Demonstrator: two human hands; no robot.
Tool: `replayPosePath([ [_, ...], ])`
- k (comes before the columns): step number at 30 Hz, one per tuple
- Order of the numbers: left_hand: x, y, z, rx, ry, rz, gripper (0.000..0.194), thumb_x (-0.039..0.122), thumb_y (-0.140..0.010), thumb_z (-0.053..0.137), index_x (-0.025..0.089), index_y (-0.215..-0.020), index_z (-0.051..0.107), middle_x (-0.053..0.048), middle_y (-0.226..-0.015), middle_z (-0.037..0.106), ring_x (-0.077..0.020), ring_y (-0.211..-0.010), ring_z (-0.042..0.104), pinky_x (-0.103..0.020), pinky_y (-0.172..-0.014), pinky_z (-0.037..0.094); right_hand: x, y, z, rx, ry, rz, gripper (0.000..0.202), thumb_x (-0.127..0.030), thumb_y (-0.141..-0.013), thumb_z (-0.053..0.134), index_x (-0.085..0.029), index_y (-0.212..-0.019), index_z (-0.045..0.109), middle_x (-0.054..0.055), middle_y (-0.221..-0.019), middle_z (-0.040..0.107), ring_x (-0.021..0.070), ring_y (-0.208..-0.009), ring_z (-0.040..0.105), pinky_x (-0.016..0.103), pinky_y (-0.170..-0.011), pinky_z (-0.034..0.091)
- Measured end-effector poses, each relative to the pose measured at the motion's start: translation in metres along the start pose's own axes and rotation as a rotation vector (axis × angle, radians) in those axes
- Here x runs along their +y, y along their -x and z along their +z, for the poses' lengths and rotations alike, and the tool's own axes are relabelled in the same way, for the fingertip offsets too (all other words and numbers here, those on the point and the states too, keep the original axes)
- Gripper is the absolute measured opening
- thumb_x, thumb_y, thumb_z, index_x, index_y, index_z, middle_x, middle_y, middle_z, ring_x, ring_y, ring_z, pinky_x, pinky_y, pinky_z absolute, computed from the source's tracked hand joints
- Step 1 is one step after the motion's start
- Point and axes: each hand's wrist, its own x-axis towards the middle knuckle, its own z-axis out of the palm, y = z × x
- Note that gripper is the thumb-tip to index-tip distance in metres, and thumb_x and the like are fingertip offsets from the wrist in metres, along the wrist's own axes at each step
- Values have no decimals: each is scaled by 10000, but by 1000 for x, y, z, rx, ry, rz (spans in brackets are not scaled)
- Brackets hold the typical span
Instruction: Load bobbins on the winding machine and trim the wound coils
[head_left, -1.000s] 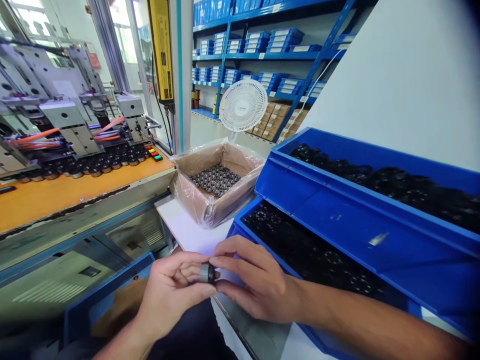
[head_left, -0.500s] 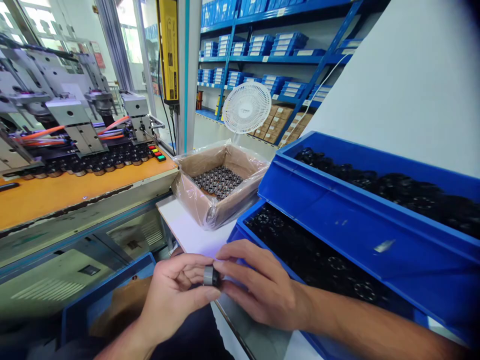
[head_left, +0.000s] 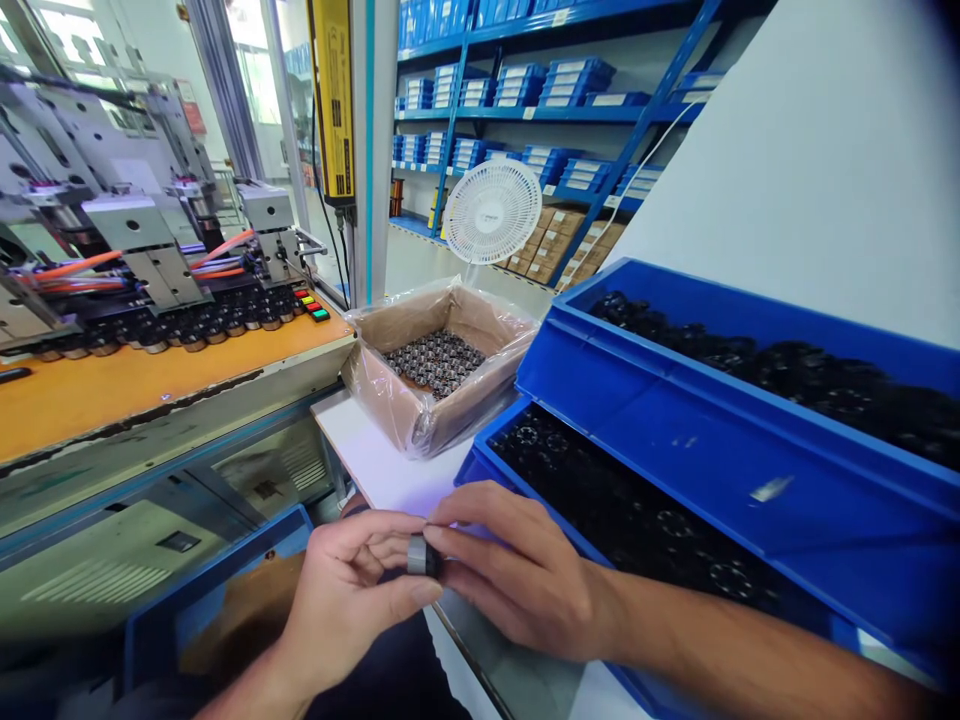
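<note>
Between my two hands, at the lower centre, is a small round part (head_left: 421, 555) with a grey metal band and a black face. My left hand (head_left: 356, 585) grips it between thumb and fingers from the left. From the right, my right hand (head_left: 517, 565) has its fingertips pinched on the black side of the same part. Just beyond my hands is an open carton (head_left: 405, 405) lined with clear plastic, holding many small metal-and-black parts (head_left: 436, 362). Right of my hands, a lower blue bin (head_left: 480, 465) contains black round pieces (head_left: 622, 500).
An upper blue bin (head_left: 675, 430) of black pieces overlaps the lower one. A machine (head_left: 157, 250) stands on an orange bench (head_left: 150, 400) at left, with a row of round parts. Behind are a white fan (head_left: 493, 212) and blue shelving (head_left: 555, 113). Another blue bin (head_left: 142, 640) sits lower left.
Both hands keep nearly the same hold on the part; the right fingers have shifted slightly. The surroundings have moved a little in the view.
</note>
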Motion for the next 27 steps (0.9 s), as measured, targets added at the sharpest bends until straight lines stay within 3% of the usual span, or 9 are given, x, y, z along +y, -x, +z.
replayPosePath([
  [6,-2,0,0,25,-27,1,328,90,-644,864,192,-945,782,-61,-809,804,-177,-762,767,-235,-735,602,0,-1,-1,15,7,-13,271,-97,-905,601,-55,-1171,574,164,-983,651,204,-942,636,337,-768,597],
  [10,-4,2,-2,7,-24,-13,335,104,-658,860,193,-970,777,-66,-826,804,-179,-769,766,-238,-734,601,-1,-1,-3,16,33,0,259,-186,-941,596,-60,-1167,577,162,-976,654,205,-929,634,348,-757,601],
  [14,-4,2,-2,4,-16,-8,343,80,-658,854,212,-966,782,-45,-801,801,-173,-772,766,-225,-734,599,0,-1,-3,23,33,-25,203,-112,-922,589,-49,-1114,597,164,-974,654,206,-933,626,338,-753,596],
  [27,-5,2,-2,-27,-4,-1,368,44,-685,828,242,-993,788,-39,-875,812,-134,-788,763,-151,-744,578,1,1,-2,9,11,-44,234,-96,-896,624,-1,-1109,597,182,-978,643,229,-922,621,372,-755,596],
])
